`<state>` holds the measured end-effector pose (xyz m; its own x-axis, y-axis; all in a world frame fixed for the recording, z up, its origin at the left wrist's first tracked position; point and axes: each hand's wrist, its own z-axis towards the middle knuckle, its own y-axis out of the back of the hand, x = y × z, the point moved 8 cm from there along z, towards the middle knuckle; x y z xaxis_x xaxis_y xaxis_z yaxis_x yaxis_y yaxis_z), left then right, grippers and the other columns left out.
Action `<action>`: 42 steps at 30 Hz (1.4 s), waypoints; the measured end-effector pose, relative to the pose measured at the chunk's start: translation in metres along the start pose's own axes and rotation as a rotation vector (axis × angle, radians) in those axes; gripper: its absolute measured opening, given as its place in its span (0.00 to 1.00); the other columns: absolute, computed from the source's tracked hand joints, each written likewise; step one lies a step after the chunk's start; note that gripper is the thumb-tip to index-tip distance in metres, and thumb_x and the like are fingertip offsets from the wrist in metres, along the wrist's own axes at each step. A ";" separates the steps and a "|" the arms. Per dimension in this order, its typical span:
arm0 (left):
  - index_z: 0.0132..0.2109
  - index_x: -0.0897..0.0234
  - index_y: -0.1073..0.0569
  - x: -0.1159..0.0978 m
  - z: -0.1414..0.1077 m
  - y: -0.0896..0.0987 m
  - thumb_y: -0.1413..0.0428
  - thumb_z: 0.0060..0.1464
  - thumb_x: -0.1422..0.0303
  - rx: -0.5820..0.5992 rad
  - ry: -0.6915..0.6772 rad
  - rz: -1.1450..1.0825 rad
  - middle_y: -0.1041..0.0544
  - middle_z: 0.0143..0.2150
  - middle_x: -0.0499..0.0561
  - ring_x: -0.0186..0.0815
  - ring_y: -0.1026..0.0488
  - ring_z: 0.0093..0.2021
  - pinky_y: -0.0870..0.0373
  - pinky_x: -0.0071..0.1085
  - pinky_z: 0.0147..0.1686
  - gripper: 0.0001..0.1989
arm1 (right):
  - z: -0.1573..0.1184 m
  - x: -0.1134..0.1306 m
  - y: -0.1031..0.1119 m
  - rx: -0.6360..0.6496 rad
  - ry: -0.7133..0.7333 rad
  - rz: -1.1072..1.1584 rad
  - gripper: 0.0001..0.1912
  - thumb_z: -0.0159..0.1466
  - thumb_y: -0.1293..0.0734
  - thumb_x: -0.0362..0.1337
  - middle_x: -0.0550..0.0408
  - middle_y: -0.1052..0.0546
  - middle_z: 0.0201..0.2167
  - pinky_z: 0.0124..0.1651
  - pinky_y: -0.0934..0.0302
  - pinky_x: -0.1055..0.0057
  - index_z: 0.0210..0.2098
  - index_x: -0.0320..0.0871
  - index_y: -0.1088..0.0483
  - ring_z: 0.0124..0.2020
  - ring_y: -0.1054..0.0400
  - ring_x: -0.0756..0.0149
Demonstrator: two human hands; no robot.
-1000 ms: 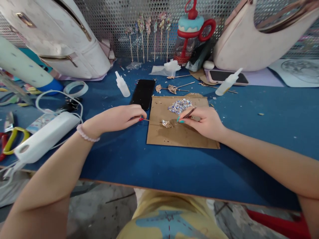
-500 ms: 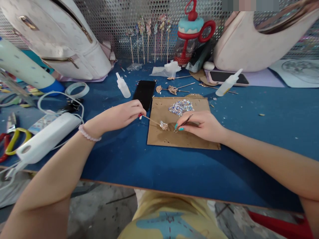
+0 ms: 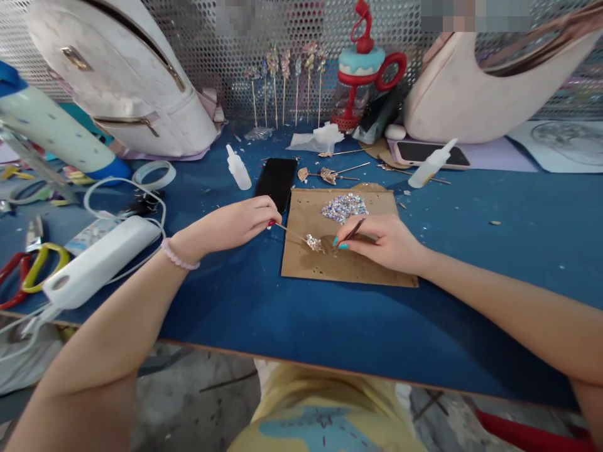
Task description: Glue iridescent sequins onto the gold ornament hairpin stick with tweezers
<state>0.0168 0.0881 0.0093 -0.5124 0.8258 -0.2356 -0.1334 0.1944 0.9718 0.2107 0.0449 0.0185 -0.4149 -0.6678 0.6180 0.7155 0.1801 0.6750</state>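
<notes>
My left hand (image 3: pixel 252 221) is closed in a pinch on the thin stem of a hairpin (image 3: pixel 293 234). Its ornamental head (image 3: pixel 313 243), covered in shiny stones, rests on or just above a sheet of cardboard (image 3: pixel 301 265); I cannot tell which. My right hand (image 3: pixel 379 240) grips dark tweezers (image 3: pixel 354 230) like a pen, tips pointing down at the cardboard just right of the ornament. Whether the tips hold a stone is too small to make out. Behind the right fingers lies a pile of glittering rhinestones (image 3: pixel 343 206) on the cardboard.
Beyond the cardboard lie more gold hairpins (image 3: pixel 328 176), a black phone (image 3: pixel 276 182) and two white glue bottles (image 3: pixel 239 168) (image 3: pixel 432 166). Decorated sticks (image 3: pixel 282 88) stand at the back. A white power strip (image 3: pixel 101 262) with cables and scissors (image 3: pixel 35 267) occupy the left side.
The camera view has shifted slightly, so everything sits a little lower. Both hands keep their grips on the hairpin and tweezers, with hardly any movement over the cardboard.
</notes>
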 end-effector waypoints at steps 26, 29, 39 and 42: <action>0.51 0.62 0.30 -0.008 0.001 -0.004 0.61 0.68 0.66 -0.011 -0.038 0.017 0.28 0.49 0.54 0.36 0.29 0.46 0.33 0.32 0.46 0.16 | -0.001 -0.002 -0.002 0.010 -0.045 -0.055 0.08 0.64 0.34 0.39 0.56 0.20 0.27 0.28 0.38 0.75 0.32 0.43 0.25 0.26 0.29 0.71; 0.51 0.61 0.30 -0.010 0.002 -0.005 0.61 0.68 0.66 -0.004 -0.046 0.014 0.28 0.49 0.54 0.36 0.28 0.46 0.33 0.31 0.45 0.16 | 0.000 -0.004 -0.001 -0.001 -0.054 -0.056 0.09 0.64 0.34 0.39 0.55 0.20 0.27 0.29 0.37 0.74 0.32 0.43 0.25 0.27 0.27 0.69; 0.51 0.60 0.30 -0.008 0.000 -0.003 0.61 0.68 0.65 -0.006 -0.028 0.058 0.28 0.50 0.53 0.35 0.28 0.46 0.34 0.30 0.43 0.16 | -0.002 0.005 0.001 -0.024 0.069 -0.095 0.05 0.63 0.34 0.36 0.56 0.20 0.29 0.32 0.35 0.74 0.34 0.43 0.26 0.29 0.26 0.69; 0.51 0.61 0.30 -0.007 0.000 -0.004 0.61 0.68 0.65 0.004 -0.023 0.063 0.28 0.50 0.53 0.35 0.28 0.46 0.34 0.30 0.44 0.16 | -0.004 0.013 -0.001 -0.011 0.154 -0.125 0.06 0.65 0.35 0.35 0.54 0.20 0.30 0.36 0.34 0.73 0.33 0.42 0.27 0.32 0.26 0.68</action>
<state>0.0209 0.0821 0.0072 -0.5002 0.8483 -0.1739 -0.0984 0.1438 0.9847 0.2064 0.0336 0.0238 -0.4103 -0.7873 0.4603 0.6702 0.0820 0.7377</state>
